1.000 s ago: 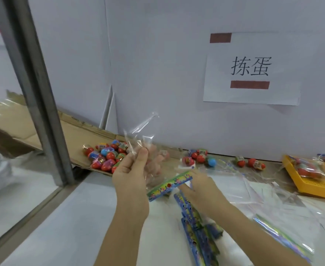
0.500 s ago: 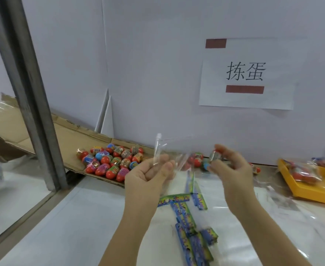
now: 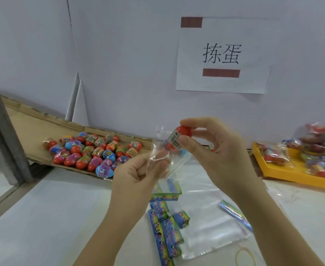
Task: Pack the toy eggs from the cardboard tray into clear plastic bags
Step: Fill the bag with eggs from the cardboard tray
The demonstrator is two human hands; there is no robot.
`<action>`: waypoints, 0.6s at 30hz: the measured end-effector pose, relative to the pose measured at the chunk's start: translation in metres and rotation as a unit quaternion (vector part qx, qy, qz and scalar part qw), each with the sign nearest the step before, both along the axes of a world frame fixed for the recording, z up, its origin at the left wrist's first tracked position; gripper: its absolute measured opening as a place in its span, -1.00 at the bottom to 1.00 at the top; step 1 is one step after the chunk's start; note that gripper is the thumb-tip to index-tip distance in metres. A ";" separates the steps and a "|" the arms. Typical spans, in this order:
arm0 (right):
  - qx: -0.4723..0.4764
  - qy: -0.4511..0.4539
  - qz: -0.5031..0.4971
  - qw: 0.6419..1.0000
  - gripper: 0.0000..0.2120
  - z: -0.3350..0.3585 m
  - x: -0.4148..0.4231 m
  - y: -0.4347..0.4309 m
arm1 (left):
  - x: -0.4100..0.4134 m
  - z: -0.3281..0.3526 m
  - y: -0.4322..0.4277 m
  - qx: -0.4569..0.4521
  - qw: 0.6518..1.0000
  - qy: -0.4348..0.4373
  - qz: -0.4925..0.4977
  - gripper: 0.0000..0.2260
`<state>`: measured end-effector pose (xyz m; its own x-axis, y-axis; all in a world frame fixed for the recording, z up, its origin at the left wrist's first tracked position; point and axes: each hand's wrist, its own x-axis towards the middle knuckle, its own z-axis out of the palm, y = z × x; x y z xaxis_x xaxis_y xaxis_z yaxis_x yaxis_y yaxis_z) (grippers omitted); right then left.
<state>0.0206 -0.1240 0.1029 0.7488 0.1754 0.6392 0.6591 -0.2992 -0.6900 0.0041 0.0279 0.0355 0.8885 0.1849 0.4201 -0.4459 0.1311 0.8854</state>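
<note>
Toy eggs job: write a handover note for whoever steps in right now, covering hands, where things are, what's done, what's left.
Left hand pinches a clear bag near its top.
Right hand holds one red egg at the bag's top, not yet in.
Loose eggs lie in the cardboard tray, on the left.
Done: filled bags sit on the yellow tray, on the right.
Left: drop this egg in, then bag the rest.
</note>
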 end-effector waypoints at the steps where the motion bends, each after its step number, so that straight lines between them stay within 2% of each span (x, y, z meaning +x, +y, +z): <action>1: -0.023 -0.014 -0.010 1.000 -0.76 -0.001 0.001 0.000 | 0.000 0.001 0.000 0.000 1.000 -0.004 0.000 -0.84; 6: -0.061 -0.031 -0.039 0.997 -0.76 -0.001 0.002 -0.007 | -0.002 0.003 -0.001 0.016 1.000 -0.016 -0.002 -0.81; 12: 0.073 0.037 0.052 0.995 -0.78 0.001 0.001 -0.007 | -0.002 0.001 0.001 -0.006 1.000 -0.012 0.017 -0.73; 18: 0.017 0.021 0.041 0.999 -0.61 0.001 0.000 -0.008 | -0.001 -0.001 0.002 0.017 0.998 -0.046 0.036 -0.65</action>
<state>0.0207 -0.1322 0.1039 0.7588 0.2161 0.6144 0.6510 -0.2204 -0.7264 0.0027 0.0299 0.0345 0.8311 0.2307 0.5060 -0.5323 0.0665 0.8440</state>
